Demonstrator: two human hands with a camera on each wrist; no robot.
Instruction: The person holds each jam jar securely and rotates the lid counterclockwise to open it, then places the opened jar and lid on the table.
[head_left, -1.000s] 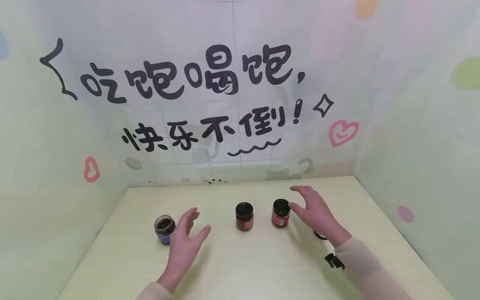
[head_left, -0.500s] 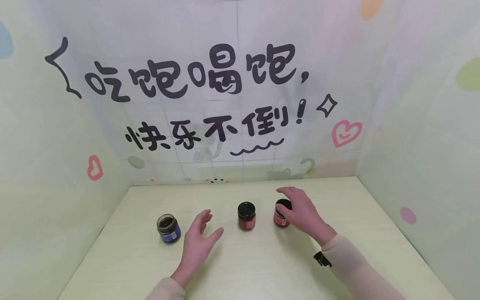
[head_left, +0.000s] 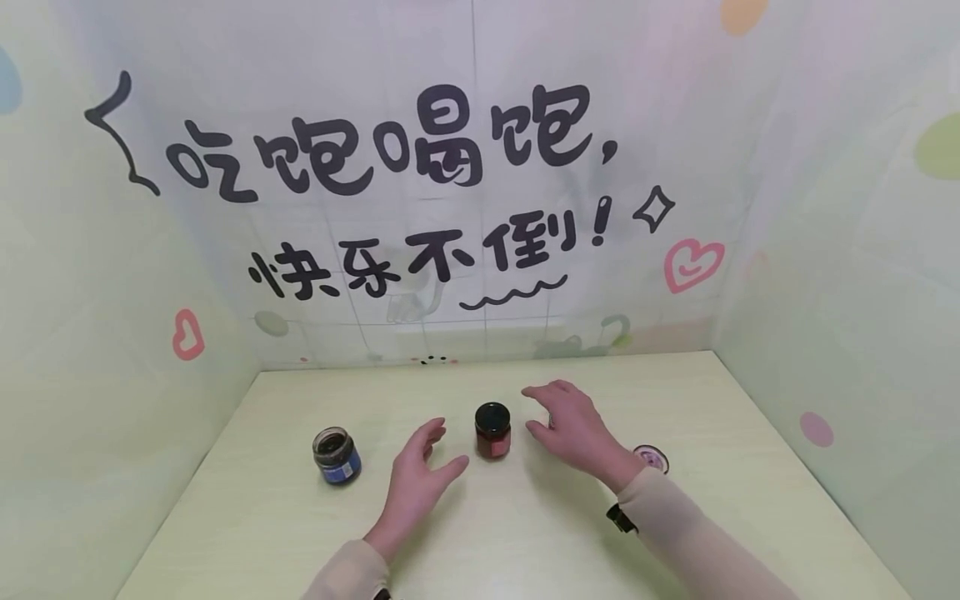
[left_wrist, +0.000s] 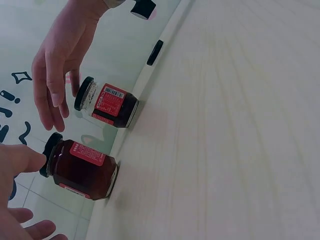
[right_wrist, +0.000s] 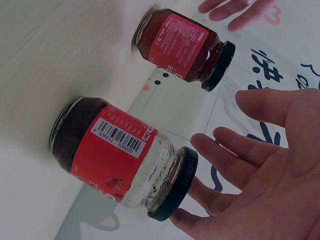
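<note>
A jar with dark red contents, a red label and a black lid (head_left: 492, 433) stands upright in the middle of the table. To its left is my left hand (head_left: 420, 483), fingers apart and holding nothing; in the left wrist view its thumb (left_wrist: 27, 159) overlaps the lid's edge. My right hand (head_left: 577, 429) hovers right of the middle jar with loosely bent fingers. In the head view it almost wholly hides a second red-labelled jar. The right wrist view shows that second jar (right_wrist: 112, 155) upright, partly filled and lidded, with fingertips close by its lid.
An uncapped jar with a blue label (head_left: 337, 458) stands at the left of the table. A loose round lid (head_left: 651, 458) lies on the right, partly behind the right forearm. A printed backdrop (head_left: 480, 250) rises behind the table (head_left: 247, 533), with pale side walls.
My left hand has moved right, away from the blue-labelled jar towards the middle jar. My right hand has moved left across the second red-labelled jar, uncovering the loose lid.
</note>
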